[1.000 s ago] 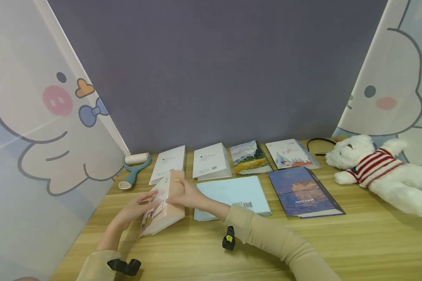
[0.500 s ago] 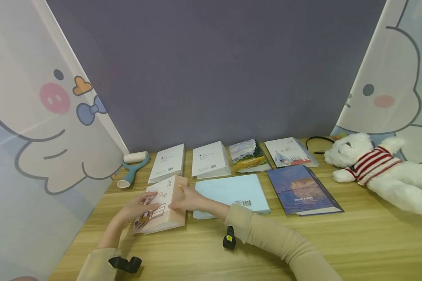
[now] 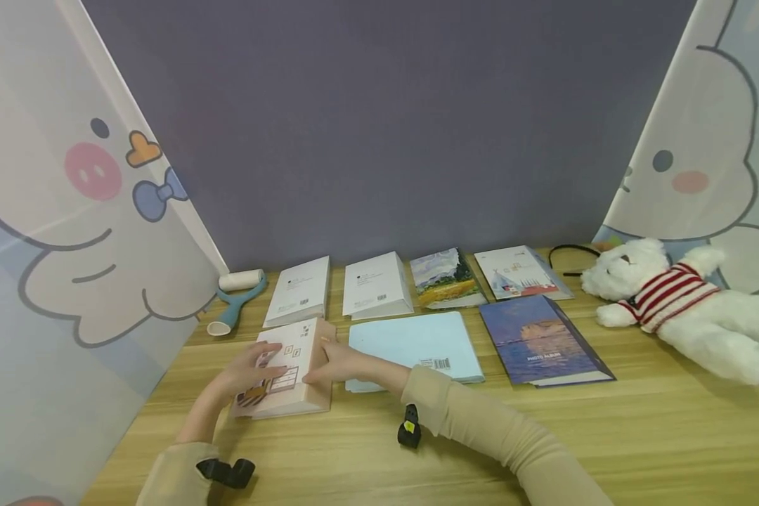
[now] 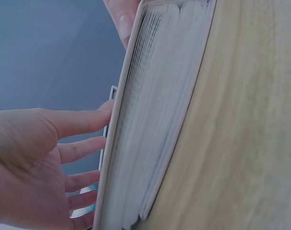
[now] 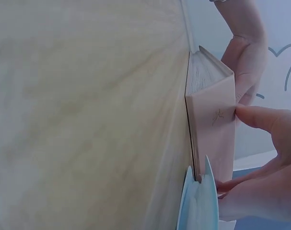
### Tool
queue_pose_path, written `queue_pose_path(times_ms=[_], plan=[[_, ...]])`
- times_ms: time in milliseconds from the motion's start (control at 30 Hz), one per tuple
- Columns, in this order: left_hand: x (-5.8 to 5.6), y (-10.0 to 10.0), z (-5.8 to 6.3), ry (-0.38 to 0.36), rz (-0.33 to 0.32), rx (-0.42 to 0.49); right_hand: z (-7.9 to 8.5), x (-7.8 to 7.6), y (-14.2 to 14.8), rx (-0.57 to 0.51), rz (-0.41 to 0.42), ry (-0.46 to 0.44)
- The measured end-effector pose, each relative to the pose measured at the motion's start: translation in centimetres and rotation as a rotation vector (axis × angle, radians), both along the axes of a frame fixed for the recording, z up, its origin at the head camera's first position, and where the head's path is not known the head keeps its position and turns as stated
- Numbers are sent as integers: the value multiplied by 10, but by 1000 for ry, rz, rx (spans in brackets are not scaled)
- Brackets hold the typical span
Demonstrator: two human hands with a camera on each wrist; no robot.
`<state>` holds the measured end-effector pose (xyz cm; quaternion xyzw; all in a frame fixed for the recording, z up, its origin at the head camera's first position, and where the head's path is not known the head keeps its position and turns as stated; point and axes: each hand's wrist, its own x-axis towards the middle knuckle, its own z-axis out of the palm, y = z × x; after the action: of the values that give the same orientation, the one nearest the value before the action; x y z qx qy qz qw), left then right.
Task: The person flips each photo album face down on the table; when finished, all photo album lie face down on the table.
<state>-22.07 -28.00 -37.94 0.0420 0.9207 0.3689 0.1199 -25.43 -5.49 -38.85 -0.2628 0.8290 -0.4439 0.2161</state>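
A thick pale pink photo album with a drawn room scene lies on the table at left. My left hand rests spread fingertips on its cover; the left wrist view shows those fingers fairly straight against the cover, beside the thick page block. From the right, my right hand touches the album's spine side, thumb and forefinger apart. In the right wrist view its thumb meets the top edge of the spine, and its other fingers lie farther along the spine, partly hidden.
A light blue album lies just right of the pink one. Two white albums, a landscape-covered album and a tent-picture album line the back. A dark blue album, teddy bear, headband and lint roller lie around.
The pink album has gone from standing tilted between both hands to lying flat, cover up. My left hand has stayed on the cover and my right hand at the spine side, slightly lower.
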Motion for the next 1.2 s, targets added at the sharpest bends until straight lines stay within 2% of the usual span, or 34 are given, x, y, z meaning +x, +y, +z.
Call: queue_pose_path(times_ms=[433,567,667,767,867,1000,1200], plan=[[0,8,4,29,19,-52,3,-2,5,-6,63,8],[-2,10,3,63,23,-71,5,-3,9,2,46,-9],[-6,12,3,82,49,-40,9,-5,17,-29,20,-21],[-10,13,6,119,88,31,15,-11,29,-82,-24,-13],[-12,15,12,220,109,84,22,-19,46,-154,-81,7],[-15,16,21,373,91,146,34,-28,77,-261,-140,89],[-17,14,30,475,55,176,46,-33,134,-358,-196,241]])
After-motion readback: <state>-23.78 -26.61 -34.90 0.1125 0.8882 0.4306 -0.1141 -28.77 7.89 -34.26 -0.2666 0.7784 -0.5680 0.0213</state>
